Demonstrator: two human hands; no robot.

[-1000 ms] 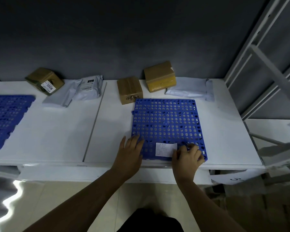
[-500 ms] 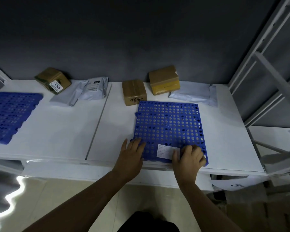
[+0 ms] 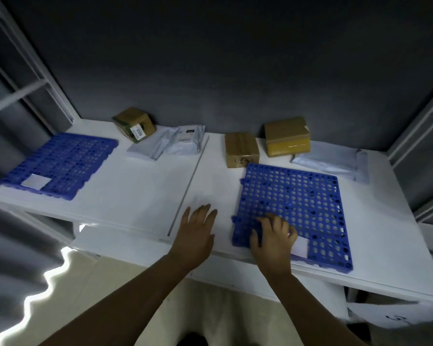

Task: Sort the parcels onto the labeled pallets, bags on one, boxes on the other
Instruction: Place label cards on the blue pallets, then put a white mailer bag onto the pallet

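Note:
Two blue perforated pallets lie on the white table: the right pallet (image 3: pixel 300 203) with a white label (image 3: pixel 301 247) at its near edge, and the left pallet (image 3: pixel 60 163) with its own label (image 3: pixel 36 182). My right hand (image 3: pixel 273 239) rests on the right pallet's near left corner, fingers loosely bent, partly covering the label. My left hand (image 3: pixel 195 236) lies flat and open on the table just left of that pallet. At the back sit three brown boxes (image 3: pixel 135 123) (image 3: pixel 241 149) (image 3: pixel 286 139) and grey mailer bags (image 3: pixel 169 142) (image 3: pixel 333 162).
The white table (image 3: pixel 140 191) has a seam running front to back near its middle. White metal racking (image 3: pixel 18 88) stands at the left and right (image 3: pixel 420 131). A dark wall backs the table. A lower white shelf (image 3: pixel 390 318) sits under the right end.
The view swung left, bringing the left pallet fully into sight. My left hand came off the right pallet's edge onto the bare table. My right hand slid left along the pallet's near edge.

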